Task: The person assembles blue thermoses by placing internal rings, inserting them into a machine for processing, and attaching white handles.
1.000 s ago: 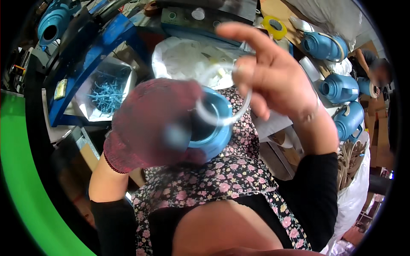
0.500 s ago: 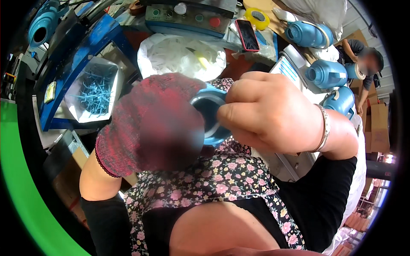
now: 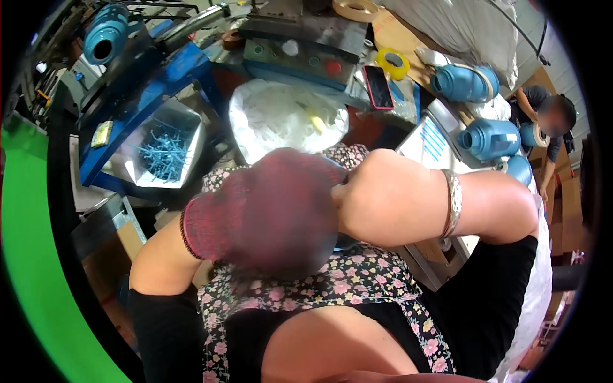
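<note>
Betw. the two hands, a blue vessel (image 3: 345, 242) is sitting mostly hidden, only slivers showing. Gloved L hand (image 3: 274, 214) is holding it from the L, blurred, wrapped round it. Bare R hand (image 3: 386, 198) is resting at its R side, fist-like, fingers folded in; can't tell what, if anything, it's pinching. Floral apron (image 3: 357, 281) is hanging on the near side of the grip. Beyond the grip, a white bag (image 3: 246, 121) is standing open; phone (image 3: 378, 88) is lying up-R of it. Farther R, more blue bottles (image 3: 493, 139) are lying on their sides.
</note>
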